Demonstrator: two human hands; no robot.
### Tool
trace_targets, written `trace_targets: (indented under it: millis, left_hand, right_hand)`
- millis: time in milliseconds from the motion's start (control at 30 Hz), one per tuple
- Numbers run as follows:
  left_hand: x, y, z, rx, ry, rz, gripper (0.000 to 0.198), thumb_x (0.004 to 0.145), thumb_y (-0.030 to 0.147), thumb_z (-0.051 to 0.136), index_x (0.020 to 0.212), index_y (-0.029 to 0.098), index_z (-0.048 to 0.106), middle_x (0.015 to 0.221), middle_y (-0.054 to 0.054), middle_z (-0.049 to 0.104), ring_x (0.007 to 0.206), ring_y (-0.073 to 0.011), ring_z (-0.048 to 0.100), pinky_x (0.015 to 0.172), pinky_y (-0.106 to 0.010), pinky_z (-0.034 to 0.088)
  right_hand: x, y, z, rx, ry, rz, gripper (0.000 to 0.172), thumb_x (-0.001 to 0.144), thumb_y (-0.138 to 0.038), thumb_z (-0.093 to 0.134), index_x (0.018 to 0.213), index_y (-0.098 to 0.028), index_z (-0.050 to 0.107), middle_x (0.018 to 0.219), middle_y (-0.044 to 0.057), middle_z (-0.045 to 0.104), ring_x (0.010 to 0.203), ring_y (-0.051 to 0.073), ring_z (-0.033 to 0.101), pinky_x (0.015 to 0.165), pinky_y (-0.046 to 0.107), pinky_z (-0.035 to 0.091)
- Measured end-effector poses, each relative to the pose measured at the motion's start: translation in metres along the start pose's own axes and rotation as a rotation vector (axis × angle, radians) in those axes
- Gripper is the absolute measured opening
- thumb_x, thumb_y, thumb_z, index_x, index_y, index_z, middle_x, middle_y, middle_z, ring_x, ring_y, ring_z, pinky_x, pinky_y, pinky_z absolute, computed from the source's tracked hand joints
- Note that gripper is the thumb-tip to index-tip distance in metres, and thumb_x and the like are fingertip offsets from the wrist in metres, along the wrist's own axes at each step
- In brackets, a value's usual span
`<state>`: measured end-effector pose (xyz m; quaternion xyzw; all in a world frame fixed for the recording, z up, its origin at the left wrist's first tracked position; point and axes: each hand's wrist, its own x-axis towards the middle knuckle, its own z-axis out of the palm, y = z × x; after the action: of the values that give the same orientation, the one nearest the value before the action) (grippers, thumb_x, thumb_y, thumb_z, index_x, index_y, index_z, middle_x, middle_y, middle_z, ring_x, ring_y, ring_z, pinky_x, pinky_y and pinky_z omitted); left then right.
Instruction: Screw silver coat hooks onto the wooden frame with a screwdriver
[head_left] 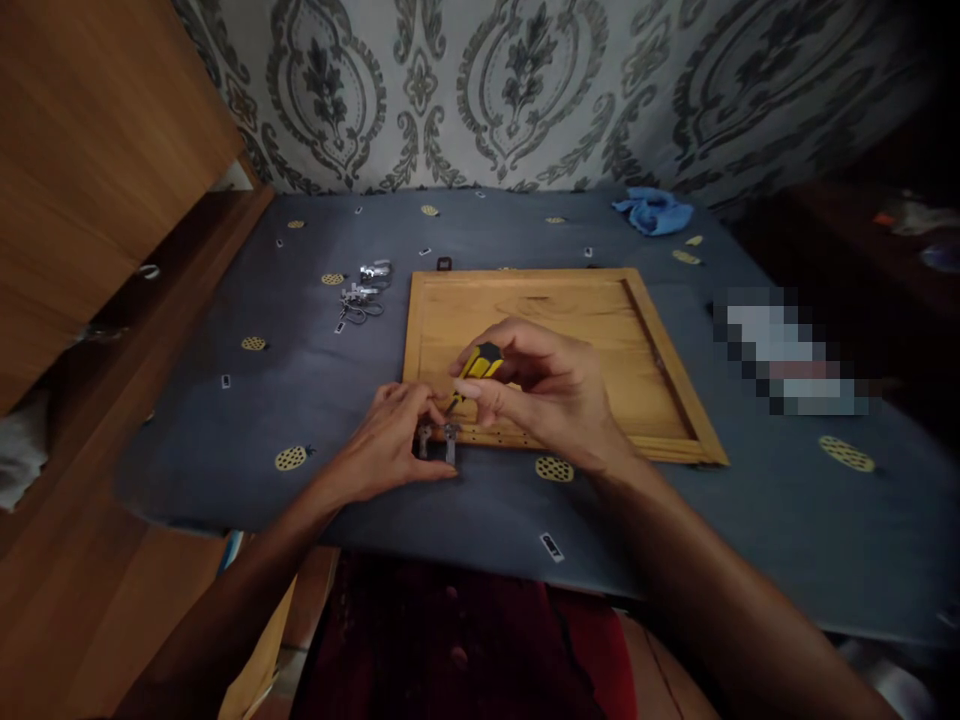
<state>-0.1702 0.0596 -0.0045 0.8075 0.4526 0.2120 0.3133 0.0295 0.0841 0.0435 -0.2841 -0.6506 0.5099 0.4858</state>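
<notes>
My right hand (551, 390) grips a short yellow-and-black screwdriver (480, 362) and tilts it down toward the near left corner of a framed wooden cabinet door (525, 300). The tool's tip meets or nearly meets a metal hinge (450, 443) at that corner; my fingers make the exact contact hard to see. My left hand (390, 440) steadies the hinge, fingers on the door's edge and thumb below the metal arm. A row of small dark holes runs along the near frame rail. The door lies flat on a dark blue-grey cloth.
More metal hinges (364, 290) lie in a small pile left of the door. A crumpled blue cloth (654, 212) is at the back right. Right of the door, a blurred-out item (787, 350) rests on the patterned cover (300, 420). A wooden cabinet (105, 150) stands at the left.
</notes>
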Motion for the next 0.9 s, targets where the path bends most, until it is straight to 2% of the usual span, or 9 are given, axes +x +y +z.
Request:
trace_targets:
  millis: [100, 200, 400, 567, 767, 900]
  left_hand:
    - [0.0, -0.001, 0.0, -0.004, -0.015, 0.008, 0.059, 0.068, 0.032, 0.089, 0.108, 0.025, 0.046, 0.108, -0.003, 0.069, 0.112, -0.03, 0.063, 0.103, -0.051, 0.042]
    - [0.0, -0.001, 0.001, -0.01, -0.007, 0.016, 0.065, 0.067, 0.031, 0.089, 0.114, 0.025, 0.045, 0.107, -0.004, 0.07, 0.113, -0.0303, 0.063, 0.104, -0.052, 0.04]
    - [0.0, 0.002, 0.0, -0.015, -0.01, -0.012, 0.055, 0.066, 0.029, 0.089, 0.101, 0.025, 0.048, 0.107, -0.002, 0.069, 0.112, -0.0301, 0.063, 0.102, -0.051, 0.042]
    - [0.0, 0.002, 0.0, -0.008, -0.009, -0.021, 0.054, 0.066, 0.028, 0.089, 0.101, 0.025, 0.048, 0.108, -0.002, 0.069, 0.115, -0.0306, 0.061, 0.103, -0.051, 0.042]
    - [0.0, 0.0, 0.001, -0.01, -0.004, -0.02, 0.055, 0.067, 0.029, 0.089, 0.103, 0.025, 0.048, 0.106, -0.002, 0.068, 0.112, -0.0305, 0.061, 0.101, -0.051, 0.043]
    - [0.0, 0.0, 0.001, -0.01, -0.007, -0.027, 0.052, 0.067, 0.031, 0.088, 0.1, 0.024, 0.048, 0.107, -0.003, 0.068, 0.113, -0.0312, 0.06, 0.1, -0.051, 0.044]
  right_hand:
    - [0.001, -0.004, 0.001, -0.007, 0.119, -0.023, 0.032, 0.076, -0.042, 0.086, 0.08, -0.021, 0.061, 0.068, -0.005, 0.062, 0.045, 0.007, 0.057, 0.041, 0.019, 0.049]
    - [0.001, -0.005, 0.0, -0.025, 0.142, -0.027, 0.032, 0.077, -0.042, 0.085, 0.079, -0.021, 0.061, 0.071, -0.004, 0.062, 0.044, 0.007, 0.056, 0.039, 0.021, 0.049]
    - [0.0, 0.002, 0.0, -0.056, 0.067, -0.005, 0.034, 0.077, -0.045, 0.084, 0.08, -0.022, 0.059, 0.064, -0.007, 0.057, 0.046, 0.008, 0.056, 0.04, 0.02, 0.048]
    - [0.001, 0.005, 0.001, -0.011, 0.044, -0.011, 0.03, 0.079, -0.038, 0.084, 0.08, -0.021, 0.059, 0.065, -0.007, 0.059, 0.046, 0.007, 0.058, 0.042, 0.018, 0.048]
    - [0.002, 0.007, 0.002, -0.007, 0.001, 0.017, 0.033, 0.079, -0.041, 0.083, 0.079, -0.021, 0.058, 0.066, -0.006, 0.061, 0.049, 0.008, 0.059, 0.044, 0.021, 0.05]
    - [0.002, 0.002, -0.002, -0.028, -0.093, 0.029, 0.026, 0.085, -0.04, 0.078, 0.093, -0.02, 0.063, 0.067, -0.005, 0.063, 0.053, 0.008, 0.061, 0.049, 0.02, 0.051]
